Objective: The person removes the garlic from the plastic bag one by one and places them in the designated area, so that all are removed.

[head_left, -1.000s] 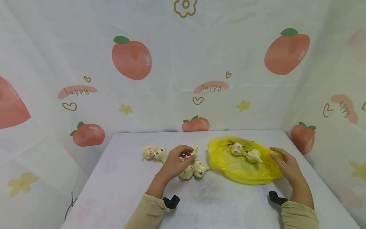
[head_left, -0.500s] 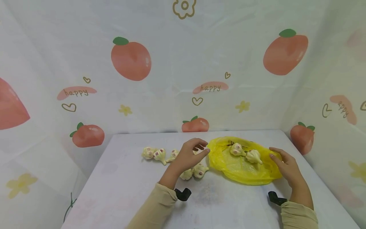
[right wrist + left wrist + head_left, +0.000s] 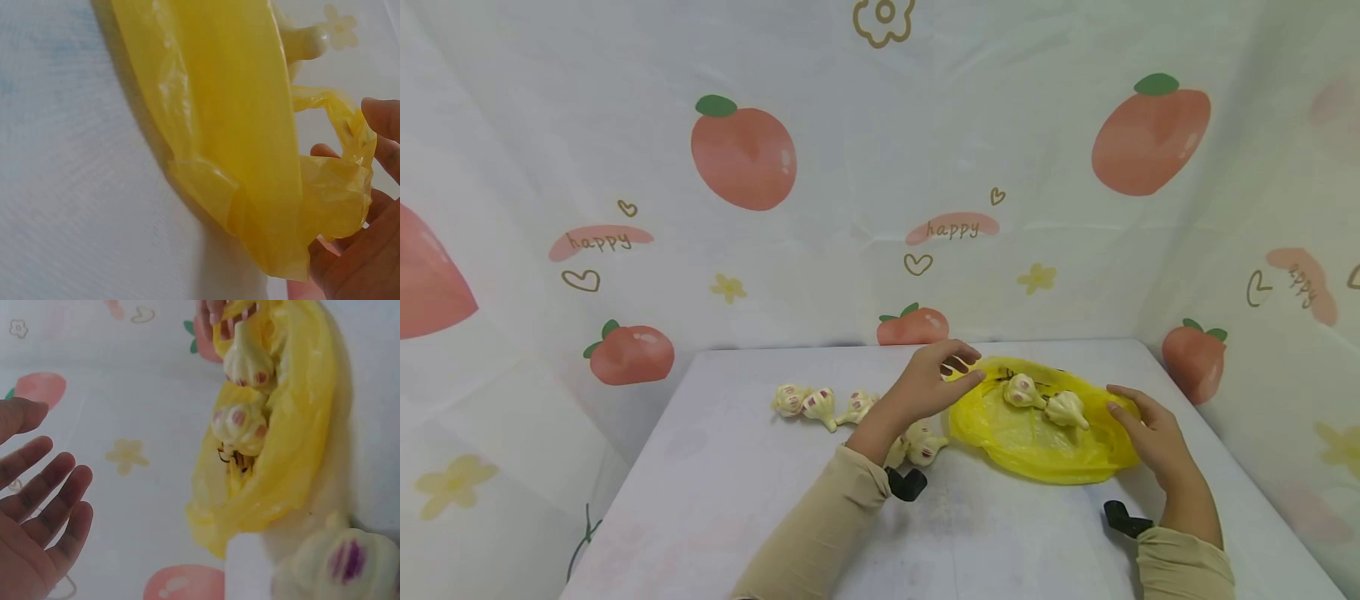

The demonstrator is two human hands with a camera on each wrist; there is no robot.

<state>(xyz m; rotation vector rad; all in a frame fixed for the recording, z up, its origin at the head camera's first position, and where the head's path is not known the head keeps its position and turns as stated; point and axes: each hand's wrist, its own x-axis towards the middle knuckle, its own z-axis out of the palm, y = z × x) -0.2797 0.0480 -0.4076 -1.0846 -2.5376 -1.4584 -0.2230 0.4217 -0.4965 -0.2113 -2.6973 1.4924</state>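
Observation:
My left hand [image 3: 928,383] hovers at the left rim of a yellow plastic bag [image 3: 1030,458], fingers loosely bent and nothing in them. In the left wrist view those fingers [image 3: 65,494] are spread apart. Two pale garlic bulbs with purple patches, one garlic bulb [image 3: 1022,390] beside another garlic bulb [image 3: 1066,410], lie inside the bag's wide mouth. At the bag's right end, my right hand [image 3: 1163,437] holds the rim, thumb inside and fingers behind the thin plastic [image 3: 334,194]. Below my left forearm sits a loose garlic bulb [image 3: 925,444], with another partly hidden.
Further left on the white table [image 3: 715,492] lie more garlic bulbs in a row, among them a garlic bulb [image 3: 790,400] at the end and a garlic bulb [image 3: 859,406] nearer my forearm. A fruit-printed cloth [image 3: 827,275] hangs behind and at both sides.
My left hand has moved right and away from over the loose garlic bulbs to the bag's left rim. The right hand, the bag and the bulbs in it stay put.

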